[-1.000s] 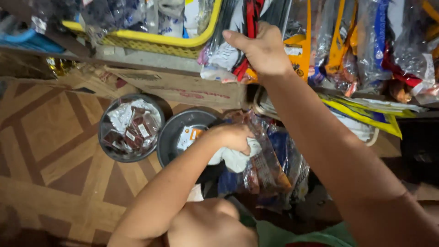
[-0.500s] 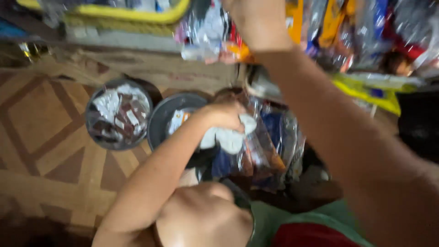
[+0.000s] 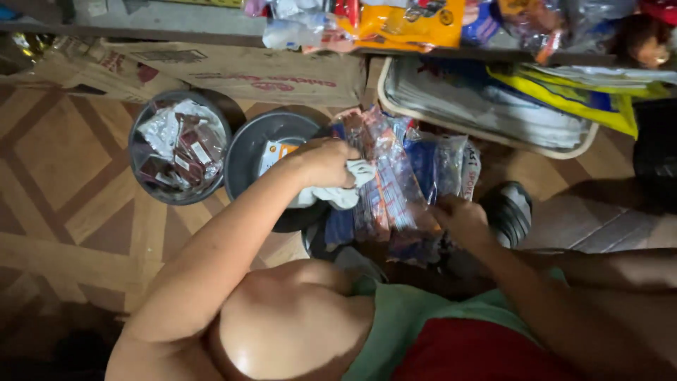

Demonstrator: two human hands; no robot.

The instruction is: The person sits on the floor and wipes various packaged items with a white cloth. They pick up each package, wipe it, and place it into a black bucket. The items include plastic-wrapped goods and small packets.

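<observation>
My left hand (image 3: 326,164) is closed around a crumpled white cloth (image 3: 337,190) over the right rim of a dark grey bowl (image 3: 252,155). My right hand (image 3: 460,217) grips the lower edge of a bundle of clear plastic packets (image 3: 395,180) holding blue, red and orange items. The bundle stands between my two hands, just right of the bowl. An orange and white packet (image 3: 276,151) lies inside the bowl.
A second grey bowl (image 3: 180,149) filled with brown and silver wrappers sits at the left on the wooden patterned floor. A flattened cardboard box (image 3: 240,72) lies behind the bowls. A cream tray (image 3: 486,116) with papers is at the right, and hanging snack packets (image 3: 409,21) line the top.
My right hand has come down from the hanging packets at the top and now grips the bundle of plastic packets. My left hand still holds the cloth at the bowl.
</observation>
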